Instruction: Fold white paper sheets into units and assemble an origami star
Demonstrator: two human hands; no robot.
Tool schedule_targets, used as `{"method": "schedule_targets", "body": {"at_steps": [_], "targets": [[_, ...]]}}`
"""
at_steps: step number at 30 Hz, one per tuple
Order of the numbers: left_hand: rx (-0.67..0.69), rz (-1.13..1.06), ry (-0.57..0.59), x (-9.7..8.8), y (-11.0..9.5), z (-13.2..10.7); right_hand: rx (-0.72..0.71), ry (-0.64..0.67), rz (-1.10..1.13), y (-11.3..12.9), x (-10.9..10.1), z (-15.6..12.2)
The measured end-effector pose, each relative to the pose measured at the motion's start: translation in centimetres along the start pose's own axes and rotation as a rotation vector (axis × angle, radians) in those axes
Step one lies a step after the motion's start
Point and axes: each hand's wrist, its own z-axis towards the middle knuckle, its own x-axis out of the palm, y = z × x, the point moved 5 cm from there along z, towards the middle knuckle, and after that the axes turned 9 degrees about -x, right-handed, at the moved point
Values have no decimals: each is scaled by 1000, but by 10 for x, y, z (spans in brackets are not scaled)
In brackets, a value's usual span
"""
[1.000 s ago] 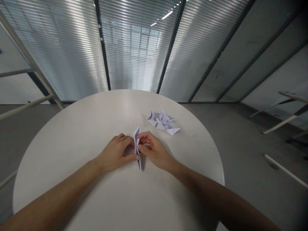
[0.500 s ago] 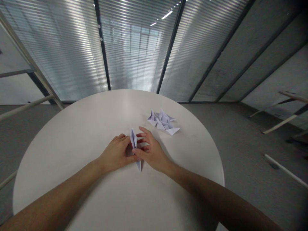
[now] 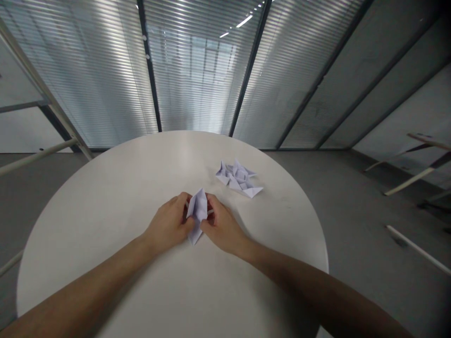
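Between my two hands is a folded paper boat (image 3: 197, 211), pale lilac-white, with pointed ends facing away from me and toward me. Its middle is spread, showing the hollow inside. My left hand (image 3: 172, 218) grips the left side, thumb on the near face and fingers behind. On the other side my right hand (image 3: 221, 223) pinches the right edge in the same way. The fingertips behind the paper are partly hidden. Past my right hand lie several similar folded paper pieces (image 3: 240, 177), grouped together.
I am at a round white table (image 3: 123, 188). Beyond its far edge stands a glass partition with blinds (image 3: 197, 70). A pale metal frame (image 3: 42, 155) is at the left, and table legs (image 3: 408, 180) show on the right over grey floor.
The folded paper has turned from a narrow edge-on shape and widened open. My right fingers, spread before, have closed on its right side; my left hand has shifted its hold slightly.
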Motion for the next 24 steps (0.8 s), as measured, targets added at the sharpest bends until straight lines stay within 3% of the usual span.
{"method": "schedule_targets", "body": {"at_steps": [4,7,12,17,24], "targets": [[30,-91,-17,5,-3,-2,11,-12,-53,-2,2,0],[70,-43,-49,8,-5,-2,34,-31,-86,-4,1,0],[-13,70,-107,10,0,-1,-10,-17,-63,2,3,-1],[-17,41,-158,8,3,1,-62,-41,-132,5,1,-2],[117,-139,-60,6,10,4,-63,-61,-178,-8,-8,-1]]}}
